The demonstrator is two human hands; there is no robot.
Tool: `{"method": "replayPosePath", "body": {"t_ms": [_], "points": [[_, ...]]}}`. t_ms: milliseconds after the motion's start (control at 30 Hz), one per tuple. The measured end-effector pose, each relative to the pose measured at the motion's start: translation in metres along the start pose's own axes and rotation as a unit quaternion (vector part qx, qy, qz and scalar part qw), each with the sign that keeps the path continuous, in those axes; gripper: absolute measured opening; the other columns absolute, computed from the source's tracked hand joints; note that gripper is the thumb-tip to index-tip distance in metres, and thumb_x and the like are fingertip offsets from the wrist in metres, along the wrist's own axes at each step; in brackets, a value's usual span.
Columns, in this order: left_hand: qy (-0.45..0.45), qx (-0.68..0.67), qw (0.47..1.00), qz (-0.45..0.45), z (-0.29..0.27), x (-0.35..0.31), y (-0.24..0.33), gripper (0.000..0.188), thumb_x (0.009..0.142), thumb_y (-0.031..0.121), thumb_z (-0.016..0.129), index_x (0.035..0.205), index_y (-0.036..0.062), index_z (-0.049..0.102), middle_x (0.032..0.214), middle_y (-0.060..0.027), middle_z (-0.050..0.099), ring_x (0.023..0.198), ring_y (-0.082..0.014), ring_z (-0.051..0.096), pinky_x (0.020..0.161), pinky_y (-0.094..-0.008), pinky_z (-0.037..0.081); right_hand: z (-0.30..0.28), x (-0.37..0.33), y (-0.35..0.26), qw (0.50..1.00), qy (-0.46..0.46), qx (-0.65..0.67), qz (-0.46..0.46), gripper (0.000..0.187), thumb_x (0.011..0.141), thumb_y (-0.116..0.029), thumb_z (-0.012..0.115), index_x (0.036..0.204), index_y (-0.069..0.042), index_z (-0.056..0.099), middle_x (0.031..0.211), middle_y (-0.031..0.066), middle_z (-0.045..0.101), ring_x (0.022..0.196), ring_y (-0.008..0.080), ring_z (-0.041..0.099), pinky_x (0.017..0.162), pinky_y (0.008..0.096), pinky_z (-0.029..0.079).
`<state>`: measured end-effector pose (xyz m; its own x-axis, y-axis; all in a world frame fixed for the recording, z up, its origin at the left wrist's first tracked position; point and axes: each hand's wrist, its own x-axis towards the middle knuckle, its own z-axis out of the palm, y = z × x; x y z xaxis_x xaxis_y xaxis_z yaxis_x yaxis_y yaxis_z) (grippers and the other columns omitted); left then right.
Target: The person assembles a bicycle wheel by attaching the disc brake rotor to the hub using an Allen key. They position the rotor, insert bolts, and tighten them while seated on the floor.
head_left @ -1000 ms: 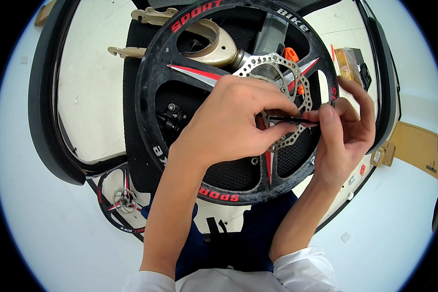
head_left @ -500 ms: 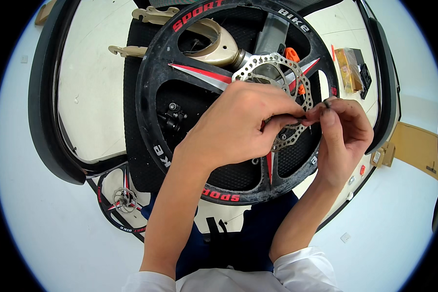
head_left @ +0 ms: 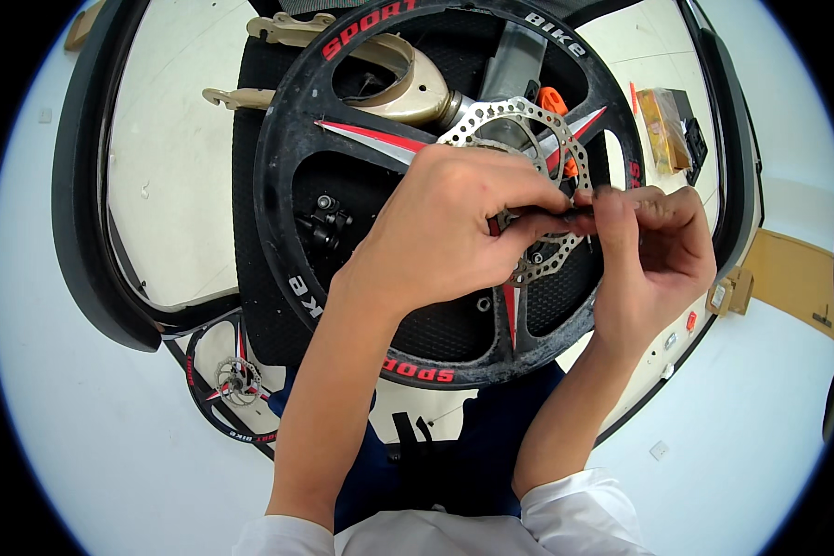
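Observation:
My left hand point(head_left: 459, 222) reaches over a black bike wheel point(head_left: 292, 116) with red and white decoration, its thumb and fingers closed in a pinch. Tip to tip with it is my right hand point(head_left: 653, 246), also pinching. Something small and dark shows between the meeting fingertips, too hidden to name. Right below them lies a silver drilled brake disc point(head_left: 565, 139) at the wheel's hub; my left hand covers part of it. Through a gap between spokes, a small black metal part point(head_left: 326, 222) with bolts is visible.
The wheel rests on a black chair seat point(head_left: 259, 324) with armrests point(head_left: 83, 185) either side. Under it lie a cream bike fork point(head_left: 417, 83) and an orange tool point(head_left: 554, 102). Another wheel point(head_left: 236, 380) stands low at left. Packages point(head_left: 663, 134) and small boxes point(head_left: 732, 292) are at right.
My right hand has turned slightly and its fingertips have come closer to the left ones. The left hand has shifted a little left. The wheel sits slightly further left in view.

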<state>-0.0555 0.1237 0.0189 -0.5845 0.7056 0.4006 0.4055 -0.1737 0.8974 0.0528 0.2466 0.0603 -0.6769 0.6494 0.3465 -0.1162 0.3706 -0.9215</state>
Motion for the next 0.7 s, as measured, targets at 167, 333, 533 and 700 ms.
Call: {"method": "replayPosePath", "body": {"t_ms": [167, 333, 533, 700], "points": [[-0.028, -0.012, 0.999, -0.022, -0.002, 0.001, 0.003, 0.021, 0.072, -0.009, 0.073, 0.091, 0.0002, 0.075, 0.08, -0.0105, 0.073, 0.069, -0.0211, 0.07, 0.06, -0.0289, 0.054, -0.005, 0.004, -0.005, 0.99, -0.047, 0.123, 0.047, 0.023, 0.08, 0.008, 0.074, 0.099, 0.01, 0.064, 0.092, 0.0151, 0.07, 0.081, 0.0166, 0.069, 0.071, 0.0261, 0.056], [-0.047, -0.007, 0.999, -0.018, -0.004, 0.001, 0.006, 0.022, 0.073, -0.007, 0.071, 0.093, 0.0007, 0.076, 0.081, -0.0126, 0.072, 0.069, -0.0246, 0.07, 0.062, -0.0301, 0.054, -0.007, 0.004, 0.001, 0.996, -0.063, 0.053, 0.025, 0.031, 0.082, 0.008, 0.071, 0.111, 0.01, 0.064, 0.085, 0.0126, 0.07, 0.07, 0.0123, 0.067, 0.062, 0.021, 0.053], [0.024, -0.04, 0.998, -0.038, -0.001, -0.001, 0.004, 0.022, 0.07, -0.007, 0.075, 0.09, 0.0009, 0.076, 0.079, -0.0092, 0.073, 0.068, -0.0202, 0.07, 0.061, -0.0274, 0.053, 0.006, 0.003, -0.007, 0.996, -0.013, 0.05, 0.07, 0.024, 0.082, 0.006, 0.074, 0.103, 0.009, 0.063, 0.073, 0.0065, 0.064, 0.061, 0.0105, 0.065, 0.053, 0.02, 0.052], [0.022, -0.006, 1.0, -0.001, -0.002, 0.001, 0.001, 0.02, 0.069, -0.007, 0.076, 0.087, 0.0011, 0.076, 0.077, -0.0084, 0.072, 0.067, -0.0189, 0.07, 0.061, -0.0265, 0.052, 0.003, 0.002, 0.0, 0.998, -0.039, 0.047, 0.019, 0.021, 0.085, 0.004, 0.073, 0.103, 0.01, 0.064, 0.081, 0.0132, 0.067, 0.063, 0.0142, 0.066, 0.056, 0.0237, 0.055]]}}
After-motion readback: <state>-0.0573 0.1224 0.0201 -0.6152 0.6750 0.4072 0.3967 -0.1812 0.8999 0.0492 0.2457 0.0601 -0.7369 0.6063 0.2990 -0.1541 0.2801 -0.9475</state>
